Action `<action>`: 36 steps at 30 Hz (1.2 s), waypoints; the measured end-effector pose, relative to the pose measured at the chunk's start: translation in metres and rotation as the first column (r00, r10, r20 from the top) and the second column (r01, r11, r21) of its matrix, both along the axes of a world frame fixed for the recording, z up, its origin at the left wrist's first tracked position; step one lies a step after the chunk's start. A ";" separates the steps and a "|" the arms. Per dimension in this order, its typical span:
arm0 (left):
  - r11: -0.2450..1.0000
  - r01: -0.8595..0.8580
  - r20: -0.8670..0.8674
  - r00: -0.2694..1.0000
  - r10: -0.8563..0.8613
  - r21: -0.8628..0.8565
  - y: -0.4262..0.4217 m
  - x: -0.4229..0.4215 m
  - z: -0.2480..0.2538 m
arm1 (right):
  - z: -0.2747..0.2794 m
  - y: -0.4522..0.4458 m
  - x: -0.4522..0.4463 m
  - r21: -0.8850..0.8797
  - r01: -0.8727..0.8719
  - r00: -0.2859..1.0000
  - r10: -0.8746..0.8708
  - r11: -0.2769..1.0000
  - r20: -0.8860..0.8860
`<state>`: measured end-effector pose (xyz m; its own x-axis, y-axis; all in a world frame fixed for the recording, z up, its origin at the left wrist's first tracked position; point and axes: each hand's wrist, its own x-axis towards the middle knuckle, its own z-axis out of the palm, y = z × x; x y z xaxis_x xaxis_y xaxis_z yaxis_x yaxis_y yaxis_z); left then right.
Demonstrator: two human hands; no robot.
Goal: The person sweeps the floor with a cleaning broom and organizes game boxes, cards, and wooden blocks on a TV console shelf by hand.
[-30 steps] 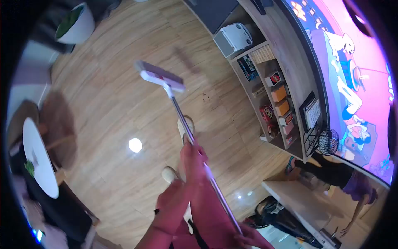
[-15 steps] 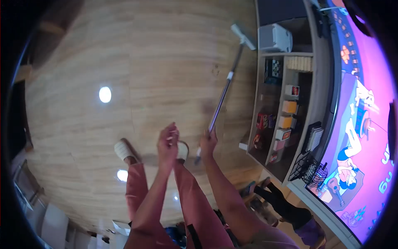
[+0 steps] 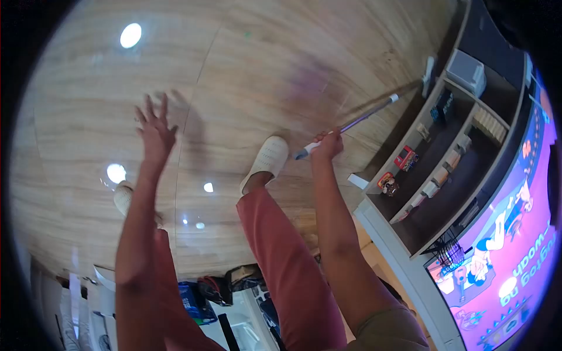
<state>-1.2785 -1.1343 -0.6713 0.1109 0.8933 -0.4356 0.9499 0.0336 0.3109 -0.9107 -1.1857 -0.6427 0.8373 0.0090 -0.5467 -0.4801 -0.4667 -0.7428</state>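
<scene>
My right hand (image 3: 329,146) is closed around the pole of a long-handled mop (image 3: 370,113), close to its grey-tipped end. The pole slants up and right from my fist across the floor. Its narrow, pale crossbar head (image 3: 428,76) is beside the low shelf unit. Out to the left, my left hand (image 3: 156,130) is raised above the floor with its fingers spread, holding nothing. Below it, part of one white clog (image 3: 123,198) shows behind my forearm. The other white clog (image 3: 266,161) stands on the floor just left of the mop's end.
An open shelf unit (image 3: 404,202) runs along the right, with small boxes and a white device (image 3: 466,72) inside. Beyond it a large lit screen (image 3: 497,263) shows cartoon pictures. Bags, one of them blue (image 3: 196,303), lie behind my legs. Glossy wood-patterned floor (image 3: 234,88) reflects ceiling lights.
My left hand has swung away to the left and spread its fingers. The mop has tilted further right, its head now beside the shelf. My view has turned and my feet stand wider apart.
</scene>
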 end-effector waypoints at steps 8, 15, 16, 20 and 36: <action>0.996 -0.049 0.066 0.996 0.054 -0.076 0.007 -0.097 -0.035 | -0.045 -0.057 0.039 -0.019 0.205 0.974 -0.206 0.979 -0.096; 0.999 -0.021 -0.100 0.995 0.017 -0.037 0.002 -0.096 -0.045 | -0.048 -0.049 -0.033 -0.035 0.197 0.973 -0.200 0.980 -0.115; 0.999 -0.019 -0.088 0.996 0.015 -0.040 0.001 -0.095 -0.045 | -0.045 -0.042 -0.052 -0.023 0.185 0.977 -0.186 0.983 -0.108; 0.994 0.050 -0.240 0.968 -0.071 -0.096 0.008 -0.094 -0.039 | -0.016 0.002 -0.127 -0.013 0.099 0.964 -0.099 0.995 -0.245; 0.951 0.301 0.266 0.913 -0.311 0.077 0.045 -0.241 0.150 | 0.493 -0.070 -0.401 -0.148 0.141 0.186 -0.173 0.979 -0.967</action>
